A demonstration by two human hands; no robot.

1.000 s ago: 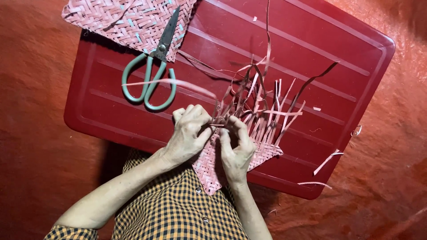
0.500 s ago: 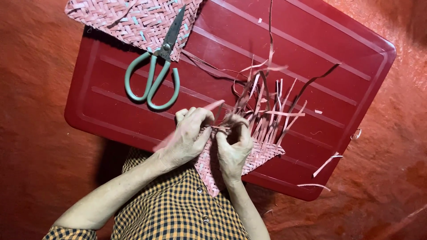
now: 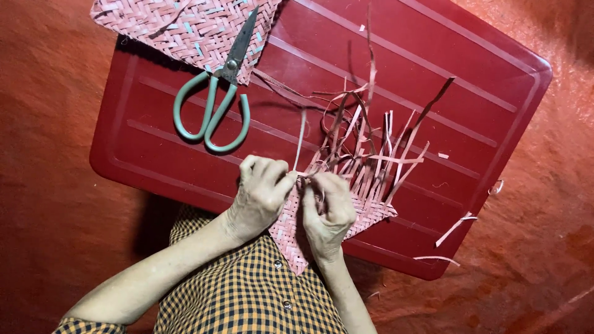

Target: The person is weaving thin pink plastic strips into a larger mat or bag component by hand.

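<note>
The left hand (image 3: pixel 261 192) and right hand (image 3: pixel 328 210) each have their grip clamped on thin pink strips of the half-woven pink strip mat (image 3: pixel 346 204), at the near edge of the dark red plastic worktop (image 3: pixel 433 80). Green-handled scissors (image 3: pixel 216 99) lie farther off.

My hands (image 3: pixel 297 201) meet at the near edge of the lid (image 3: pixel 433 74), on the weave (image 3: pixel 365 204). Scissors (image 3: pixel 213 105) lie far left, tips on a mat (image 3: pixel 179 28).
</note>
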